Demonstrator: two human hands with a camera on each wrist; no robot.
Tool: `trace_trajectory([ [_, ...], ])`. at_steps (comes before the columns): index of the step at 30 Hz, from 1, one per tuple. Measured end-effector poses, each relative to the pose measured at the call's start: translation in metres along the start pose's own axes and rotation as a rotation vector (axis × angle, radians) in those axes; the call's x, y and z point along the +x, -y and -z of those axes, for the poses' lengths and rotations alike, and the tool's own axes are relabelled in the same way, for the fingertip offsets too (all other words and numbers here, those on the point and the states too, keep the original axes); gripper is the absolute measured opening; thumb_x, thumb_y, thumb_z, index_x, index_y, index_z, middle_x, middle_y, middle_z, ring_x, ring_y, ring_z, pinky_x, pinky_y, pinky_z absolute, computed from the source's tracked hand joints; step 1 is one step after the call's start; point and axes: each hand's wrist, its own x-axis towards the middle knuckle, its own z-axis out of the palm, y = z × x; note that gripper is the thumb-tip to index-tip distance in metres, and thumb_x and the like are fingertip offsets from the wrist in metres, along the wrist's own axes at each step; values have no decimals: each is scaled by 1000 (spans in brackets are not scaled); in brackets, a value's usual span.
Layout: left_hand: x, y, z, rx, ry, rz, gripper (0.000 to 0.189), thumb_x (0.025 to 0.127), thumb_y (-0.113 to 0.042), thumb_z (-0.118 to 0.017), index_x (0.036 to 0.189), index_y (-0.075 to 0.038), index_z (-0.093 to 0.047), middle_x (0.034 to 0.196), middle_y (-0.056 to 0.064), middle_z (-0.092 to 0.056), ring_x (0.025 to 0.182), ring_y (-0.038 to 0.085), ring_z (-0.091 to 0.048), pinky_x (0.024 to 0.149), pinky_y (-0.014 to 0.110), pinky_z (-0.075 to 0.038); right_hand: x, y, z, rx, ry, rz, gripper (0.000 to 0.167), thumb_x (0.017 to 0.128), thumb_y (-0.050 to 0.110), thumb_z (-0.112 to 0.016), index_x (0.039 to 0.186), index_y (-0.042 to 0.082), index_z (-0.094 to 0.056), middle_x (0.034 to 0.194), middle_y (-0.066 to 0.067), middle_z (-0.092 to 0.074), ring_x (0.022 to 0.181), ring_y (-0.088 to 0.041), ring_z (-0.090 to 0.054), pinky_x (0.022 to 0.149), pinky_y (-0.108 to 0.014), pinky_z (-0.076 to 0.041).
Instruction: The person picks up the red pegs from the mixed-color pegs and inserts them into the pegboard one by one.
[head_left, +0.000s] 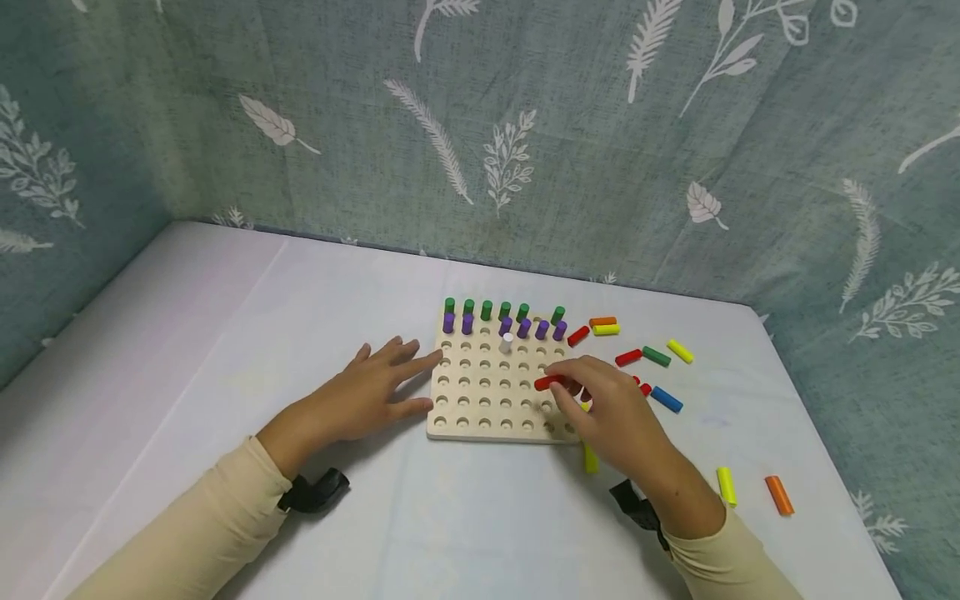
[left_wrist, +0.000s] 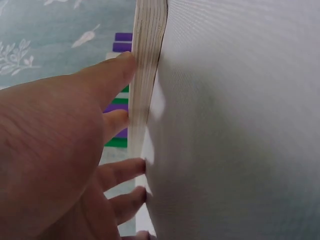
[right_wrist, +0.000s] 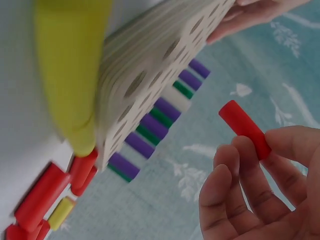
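Note:
A pale wooden pegboard lies flat on the white table. Green pegs stand along its back row, with a gap near the right. Purple pegs fill most of the second row, and a single white peg stands just in front. My left hand has its fingers spread, with fingertips at the board's left edge. Above the right part of the board, my right hand pinches a red peg between thumb and fingers. That peg is tilted and, in the right wrist view, apart from the board.
Right of the board lie loose pegs, among them a blue peg, a green peg and several red ones. A yellow peg lies by the front right corner. Farther right is an orange peg. A patterned curtain hangs behind the table.

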Motion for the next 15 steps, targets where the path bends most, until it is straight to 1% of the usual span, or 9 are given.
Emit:
trace_trajectory([
  [4,1,-1,0,-15,11,-3,71,95,-53,-61,157,-33,-33,161,16,-34,153,42,-21,120,68,-10,-3,6,-3,33,-9,35,24,91,14,-74,114,10,-73,102,2,-72,82,-11,-60,68,-29,-57],
  [8,0,-1,0,-10,21,-2,70,95,-53,-60,157,-33,-33,161,17,-34,152,42,-22,120,68,-11,-6,11,-8,51,-7,59,22,90,14,-75,112,12,-74,104,3,-73,84,-10,-61,70,-28,-58],
  [11,0,-1,1,-3,12,-6,70,95,-53,-61,156,-32,-35,161,17,-35,152,43,-23,119,68,-12,-7,14,-10,50,-11,77,22,89,15,-76,112,12,-75,102,4,-73,83,-8,-61,69,-27,-57],
  [15,0,0,1,-7,0,-6,70,95,-52,-62,156,-31,-36,160,17,-36,152,43,-24,119,69,-12,-6,18,-12,61,-8,107,23,88,13,-77,111,11,-75,103,2,-74,83,-11,-64,69,-26,-58],
])
